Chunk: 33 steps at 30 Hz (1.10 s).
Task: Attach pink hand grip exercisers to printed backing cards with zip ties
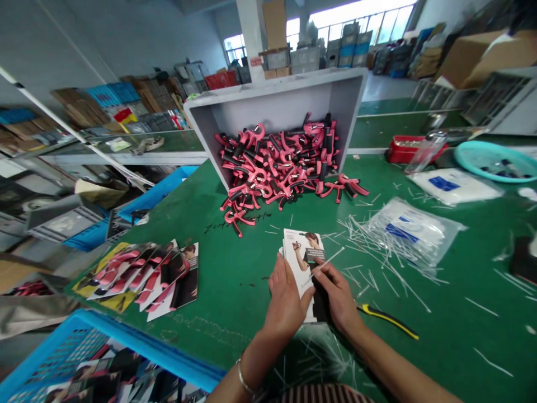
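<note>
Both my hands are low at the middle of the green-topped workbench [251, 305]. My left hand [285, 296] grips the lower left edge of a small stack of printed cards [300, 260]. My right hand [338, 296] is against the stack's right side, pinching a thin white plastic cable tie [329, 262] that crosses the top card. Beyond my hands lies a heap of pink-and-black hand grip exercisers [277, 168]. Several printed cards [145, 277] are fanned out to the left. A yellow-and-black utility knife [388, 321] lies just right of my right hand.
Loose white cable ties [388, 252] and a clear bag of them [413, 232] lie to the right. A grey bin [277, 106] stands behind the heap. A blue crate of cards [84, 341] sits at the near left edge; a teal basin [495, 161] and red box [415, 150] stand far right.
</note>
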### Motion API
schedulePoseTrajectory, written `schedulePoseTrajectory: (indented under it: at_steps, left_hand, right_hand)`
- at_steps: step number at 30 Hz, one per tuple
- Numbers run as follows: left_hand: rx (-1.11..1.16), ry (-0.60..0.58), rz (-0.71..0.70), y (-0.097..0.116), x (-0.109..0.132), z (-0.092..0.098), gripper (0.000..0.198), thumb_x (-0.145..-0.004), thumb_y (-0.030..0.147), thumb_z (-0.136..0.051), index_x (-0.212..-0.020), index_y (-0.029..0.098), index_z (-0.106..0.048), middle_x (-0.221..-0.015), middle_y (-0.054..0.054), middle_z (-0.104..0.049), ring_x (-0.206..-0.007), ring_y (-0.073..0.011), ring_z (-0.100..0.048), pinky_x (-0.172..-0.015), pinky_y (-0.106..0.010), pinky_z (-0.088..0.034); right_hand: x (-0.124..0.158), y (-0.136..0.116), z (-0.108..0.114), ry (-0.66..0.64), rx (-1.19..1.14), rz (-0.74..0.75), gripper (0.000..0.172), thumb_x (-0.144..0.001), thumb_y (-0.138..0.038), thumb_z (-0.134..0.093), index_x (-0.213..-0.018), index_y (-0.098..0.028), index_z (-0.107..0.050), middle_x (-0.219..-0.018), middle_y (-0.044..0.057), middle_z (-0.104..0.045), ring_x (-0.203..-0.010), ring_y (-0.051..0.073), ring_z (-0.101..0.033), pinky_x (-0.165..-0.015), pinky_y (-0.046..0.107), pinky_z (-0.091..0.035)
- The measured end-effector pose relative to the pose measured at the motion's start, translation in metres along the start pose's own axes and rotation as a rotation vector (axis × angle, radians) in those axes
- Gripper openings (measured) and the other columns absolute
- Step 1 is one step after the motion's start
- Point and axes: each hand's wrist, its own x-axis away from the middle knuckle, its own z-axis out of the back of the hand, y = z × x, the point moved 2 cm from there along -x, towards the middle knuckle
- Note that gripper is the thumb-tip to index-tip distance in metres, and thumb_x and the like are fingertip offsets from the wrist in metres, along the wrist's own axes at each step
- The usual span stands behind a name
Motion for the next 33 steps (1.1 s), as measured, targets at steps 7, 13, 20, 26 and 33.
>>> schedulePoseTrajectory:
  at_steps: [7,13,20,26,33]
  left_hand:
    - [0.032,-0.017,-0.112,0.016,-0.003,0.029,0.075,-0.088,0.038,-0.054,-0.150,0.008,-0.026,-0.159,-0.022,-0.017,-0.148,-0.0370,-0.010,-0.116,-0.057,-0.015]
    - [0.695,-0.144,-0.001,0.028,-0.010,0.035,0.079,-0.083,0.017,-0.052,-0.154,0.021,-0.015,-0.150,-0.011,-0.042,-0.132,-0.0264,-0.046,-0.112,-0.044,-0.036]
    - [1.381,-0.187,0.418,-0.006,0.018,0.043,0.064,-0.073,0.014,-0.054,-0.137,0.019,-0.046,-0.119,-0.009,-0.067,-0.089,-0.0230,-0.067,-0.073,-0.034,-0.056]
    - [1.552,-0.262,0.571,-0.032,0.067,0.058,0.052,-0.082,0.030,-0.063,-0.131,0.016,-0.055,-0.115,-0.011,-0.070,-0.085,-0.0217,-0.068,-0.069,-0.028,-0.052]
    - [1.663,-0.041,0.691,-0.045,0.060,0.020,0.055,-0.088,0.053,-0.054,-0.117,0.008,-0.065,-0.106,-0.015,-0.073,-0.094,-0.0274,-0.069,-0.084,-0.038,-0.052]
  right_hand:
    - [-0.002,-0.005,-0.001,0.195,-0.527,-0.188,0.022,-0.084,-0.041,-0.064,-0.081,-0.023,-0.053,-0.131,0.005,-0.062,-0.110,0.026,-0.061,-0.093,0.042,-0.047]
    - [-0.008,-0.012,0.002,0.125,-0.485,-0.185,0.024,-0.085,-0.046,-0.063,-0.081,-0.023,-0.056,-0.131,0.006,-0.061,-0.104,0.027,-0.064,-0.085,0.042,-0.051]
    - [-0.009,-0.032,0.040,0.157,-0.049,-0.089,0.019,-0.085,-0.044,-0.064,-0.087,-0.026,-0.067,-0.100,0.003,-0.071,-0.092,0.023,-0.065,-0.086,0.038,-0.050]
    - [0.008,-0.039,0.002,-0.164,-0.169,-0.152,0.019,-0.087,-0.041,-0.064,-0.087,-0.023,-0.060,-0.080,0.003,-0.072,-0.075,0.020,-0.070,-0.075,0.036,-0.056]
    - [0.017,-0.023,-0.022,-0.072,-0.208,-0.058,0.019,-0.090,-0.042,-0.061,-0.094,-0.023,-0.061,-0.093,0.005,-0.070,-0.083,0.020,-0.070,-0.082,0.039,-0.057]
